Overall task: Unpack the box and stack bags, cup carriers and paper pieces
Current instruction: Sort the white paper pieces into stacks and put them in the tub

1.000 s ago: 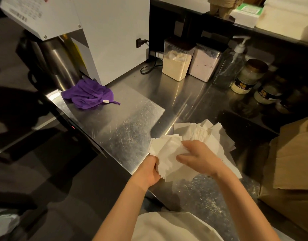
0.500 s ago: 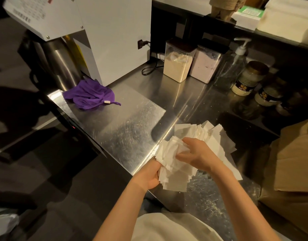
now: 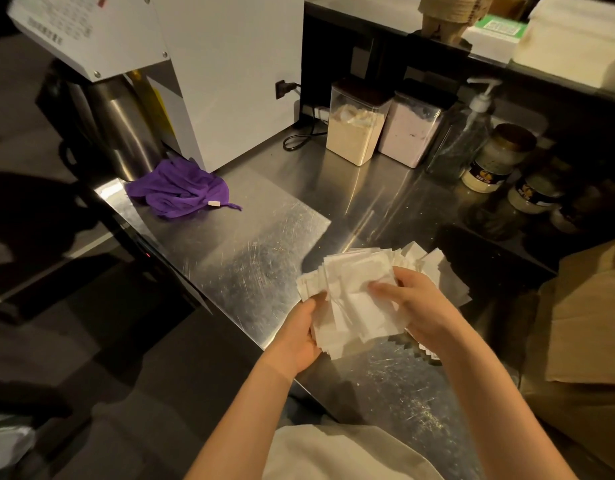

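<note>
A pale garment [image 3: 334, 455] is seen at the bottom edge. Above the near edge of the steel worktop [image 3: 257, 258], a fanned stack of white paper pieces [image 3: 354, 306] is held between both hands. The left grip [image 3: 299, 337] is clenched on its lower left edge. The right grip [image 3: 417, 306] is closed over its right side, thumb on top, so the sheets behind are partly hidden. Brown paper bags [image 3: 590, 323] lie just to the right. Farther off, a purple cloth [image 3: 178, 192] is crumpled beside a white machine [image 3: 230, 81]. Two clear containers [image 3: 354, 133], a pump bottle [image 3: 469, 133] and jars [image 3: 496, 157] are lined along the back.
</note>
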`<act>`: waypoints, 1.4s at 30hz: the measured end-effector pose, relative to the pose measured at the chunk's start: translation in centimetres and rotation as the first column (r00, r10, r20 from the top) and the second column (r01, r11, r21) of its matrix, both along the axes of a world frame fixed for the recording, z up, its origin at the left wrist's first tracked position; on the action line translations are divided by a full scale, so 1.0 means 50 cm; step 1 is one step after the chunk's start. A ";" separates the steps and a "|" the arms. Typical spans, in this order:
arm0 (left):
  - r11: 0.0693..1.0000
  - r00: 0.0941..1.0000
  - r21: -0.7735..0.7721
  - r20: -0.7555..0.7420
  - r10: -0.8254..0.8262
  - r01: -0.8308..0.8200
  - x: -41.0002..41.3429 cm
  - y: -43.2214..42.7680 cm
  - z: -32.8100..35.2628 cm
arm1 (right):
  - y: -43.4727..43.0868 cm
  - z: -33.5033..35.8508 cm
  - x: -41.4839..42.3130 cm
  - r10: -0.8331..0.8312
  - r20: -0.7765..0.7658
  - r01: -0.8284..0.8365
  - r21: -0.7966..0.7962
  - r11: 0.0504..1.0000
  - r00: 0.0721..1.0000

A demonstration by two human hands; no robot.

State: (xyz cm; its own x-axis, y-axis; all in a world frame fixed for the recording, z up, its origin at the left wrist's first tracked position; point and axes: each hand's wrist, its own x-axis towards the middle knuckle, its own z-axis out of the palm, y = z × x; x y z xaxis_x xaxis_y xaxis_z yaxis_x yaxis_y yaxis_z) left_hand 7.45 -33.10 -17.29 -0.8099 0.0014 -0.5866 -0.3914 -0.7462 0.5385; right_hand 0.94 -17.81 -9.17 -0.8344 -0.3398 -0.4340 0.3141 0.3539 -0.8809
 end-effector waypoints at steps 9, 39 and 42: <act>1.000 0.997 -0.017 -0.067 -0.027 0.026 -0.002 0.004 0.011 | -0.035 -0.058 0.021 -0.089 -0.136 0.111 0.161 0.981 0.987; 0.987 0.994 -0.162 0.112 0.015 0.003 -0.012 0.011 -0.012 | 0.070 -0.131 -0.020 -0.306 -0.386 0.417 0.250 0.874 0.870; 0.989 0.993 -0.147 0.112 0.027 -0.010 -0.013 0.012 -0.012 | 0.113 -0.160 -0.043 -0.218 -0.511 0.450 0.390 0.803 0.831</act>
State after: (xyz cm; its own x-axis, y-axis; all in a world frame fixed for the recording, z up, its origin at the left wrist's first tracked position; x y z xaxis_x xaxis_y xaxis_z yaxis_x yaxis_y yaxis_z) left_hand 6.78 -32.48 -17.91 -0.7372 -0.1053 -0.6675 -0.4428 -0.6709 0.5949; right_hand -1.22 -12.18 -17.16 -0.9880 0.1496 -0.0387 0.1339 0.7039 -0.6976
